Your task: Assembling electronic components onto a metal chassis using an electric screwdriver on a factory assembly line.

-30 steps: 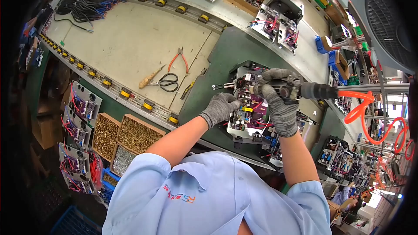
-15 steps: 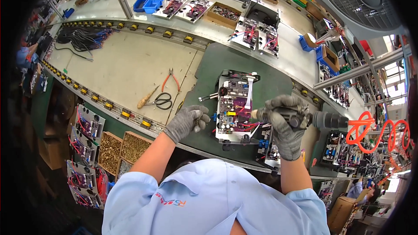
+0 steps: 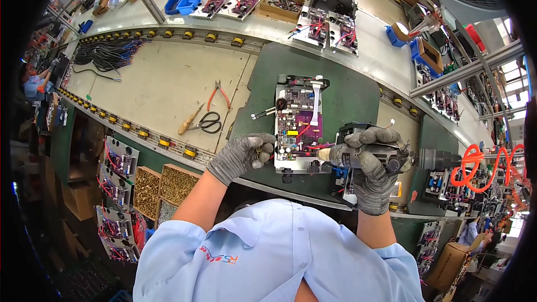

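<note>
A power board unit (image 3: 302,113) lies on the green mat in front of me, with a purple circuit board, red wires and a white ribbon cable on a silver metal base. My right hand (image 3: 376,172), in a grey glove, is wrapped round a pneumatic screwdriver (image 3: 349,155). The driver lies nearly level, its pale tip at the unit's lower right edge; whether it touches is unclear. My left hand (image 3: 241,157), also gloved, has its fingers curled together by the unit's lower left edge. Small brassy bits show among these fingers, too small to name.
Pliers (image 3: 218,96), scissors (image 3: 207,123) and a wooden-handled tool (image 3: 188,123) lie left of the mat (image 3: 341,86). Boxes of brass fasteners (image 3: 178,183) stand at lower left. A red coiled hose (image 3: 475,168) runs off right. Another unit (image 3: 345,183) is partly hidden under my right hand.
My left hand has come closer to the unit's left edge. The screwdriver in my right hand has shifted lower along the unit's right side. The whole view has shifted slightly.
</note>
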### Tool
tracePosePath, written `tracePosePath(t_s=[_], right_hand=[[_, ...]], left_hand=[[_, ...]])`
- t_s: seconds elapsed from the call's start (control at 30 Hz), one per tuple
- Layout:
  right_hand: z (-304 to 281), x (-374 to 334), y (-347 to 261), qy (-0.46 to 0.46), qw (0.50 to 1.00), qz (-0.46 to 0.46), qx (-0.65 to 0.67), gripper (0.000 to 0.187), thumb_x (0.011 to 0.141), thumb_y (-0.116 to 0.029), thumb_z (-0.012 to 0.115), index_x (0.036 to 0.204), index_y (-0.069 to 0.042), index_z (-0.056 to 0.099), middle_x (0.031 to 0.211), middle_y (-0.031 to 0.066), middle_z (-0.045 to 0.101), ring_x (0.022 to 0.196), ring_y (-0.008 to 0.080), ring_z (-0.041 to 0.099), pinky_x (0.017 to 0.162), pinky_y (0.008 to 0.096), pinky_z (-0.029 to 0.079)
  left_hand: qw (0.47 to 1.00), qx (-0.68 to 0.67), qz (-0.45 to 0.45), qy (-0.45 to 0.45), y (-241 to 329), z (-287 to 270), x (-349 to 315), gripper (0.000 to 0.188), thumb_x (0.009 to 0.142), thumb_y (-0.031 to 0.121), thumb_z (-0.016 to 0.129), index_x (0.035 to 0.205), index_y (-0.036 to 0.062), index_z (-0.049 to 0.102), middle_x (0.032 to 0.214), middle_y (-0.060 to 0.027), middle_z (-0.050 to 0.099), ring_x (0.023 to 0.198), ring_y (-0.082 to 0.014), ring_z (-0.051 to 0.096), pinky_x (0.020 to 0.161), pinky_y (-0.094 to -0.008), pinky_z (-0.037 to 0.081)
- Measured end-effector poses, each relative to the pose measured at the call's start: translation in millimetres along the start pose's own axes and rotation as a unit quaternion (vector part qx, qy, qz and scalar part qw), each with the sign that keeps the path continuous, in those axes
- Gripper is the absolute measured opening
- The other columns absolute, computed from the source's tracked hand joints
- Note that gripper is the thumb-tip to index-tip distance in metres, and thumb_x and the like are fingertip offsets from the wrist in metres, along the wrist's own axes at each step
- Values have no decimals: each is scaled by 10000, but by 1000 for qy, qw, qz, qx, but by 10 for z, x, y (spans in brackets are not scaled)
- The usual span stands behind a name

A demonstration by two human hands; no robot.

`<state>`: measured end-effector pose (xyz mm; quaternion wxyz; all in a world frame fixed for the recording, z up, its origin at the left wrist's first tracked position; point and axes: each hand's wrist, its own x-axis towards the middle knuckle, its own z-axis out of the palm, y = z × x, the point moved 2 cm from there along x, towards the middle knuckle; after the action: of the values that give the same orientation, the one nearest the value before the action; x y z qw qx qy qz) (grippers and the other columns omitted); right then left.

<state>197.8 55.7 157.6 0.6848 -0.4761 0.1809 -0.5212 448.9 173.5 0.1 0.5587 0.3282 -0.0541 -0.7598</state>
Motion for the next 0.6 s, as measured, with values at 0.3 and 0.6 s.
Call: tracePosePath(t_s=[0.3,0.6], right_hand=[[255,-9,32,19,999,5,48,429,767,-59,822,1135,-62,603,1014,138,674,962,283,693,810,450,606],[297,-26,112,6,1000,17,-2,433,798,-27,775,1182,-122,598,1081,63,636,1001,249,650,893,464,572]], left_hand=[[995,91,-7,25,4,59,-123,314,986,265,584,1105,-24,609,885,-94,671,676,-145,635,450,-241,449],[989,145,3,17,-7,-29,-39,368,936,351,686,1093,25,616,796,-15,583,627,-90,508,513,-208,402]])
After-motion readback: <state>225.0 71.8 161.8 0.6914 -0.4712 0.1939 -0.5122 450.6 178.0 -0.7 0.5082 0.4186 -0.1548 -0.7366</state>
